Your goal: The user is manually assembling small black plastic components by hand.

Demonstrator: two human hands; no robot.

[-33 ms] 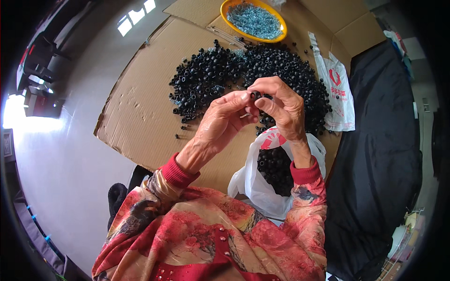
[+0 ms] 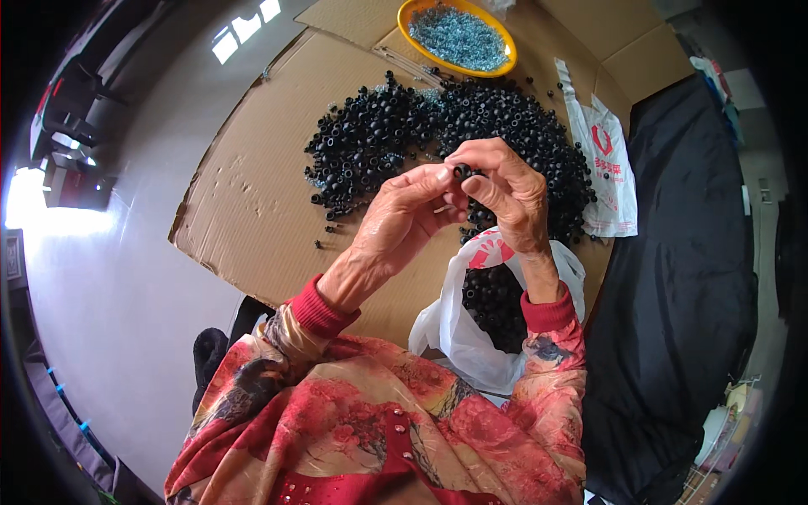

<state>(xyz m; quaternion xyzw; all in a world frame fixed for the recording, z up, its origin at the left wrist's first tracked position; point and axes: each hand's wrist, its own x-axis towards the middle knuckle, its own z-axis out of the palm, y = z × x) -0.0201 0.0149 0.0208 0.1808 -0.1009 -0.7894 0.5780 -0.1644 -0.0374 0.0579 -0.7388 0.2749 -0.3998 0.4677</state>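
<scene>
Both hands are raised together above a pile of small black cylinders (image 2: pixel 396 135) spread on cardboard (image 2: pixel 252 210). My right hand (image 2: pixel 513 198) pinches one black cylinder (image 2: pixel 461 171) between thumb and fingertips. My left hand (image 2: pixel 404 215) meets it from the left, its fingers curled with a thin pale piece (image 2: pixel 440 207) showing between them. What that piece is I cannot make out. An orange bowl (image 2: pixel 511 52) of small silvery metal parts stands beyond the pile.
A white plastic bag (image 2: pixel 459 337) holding more black cylinders lies open at my lap under the right wrist. Another white bag with red print (image 2: pixel 608 168) lies to the right. Dark cloth (image 2: pixel 682 252) covers the right side. Pale floor (image 2: pixel 126 278) is on the left.
</scene>
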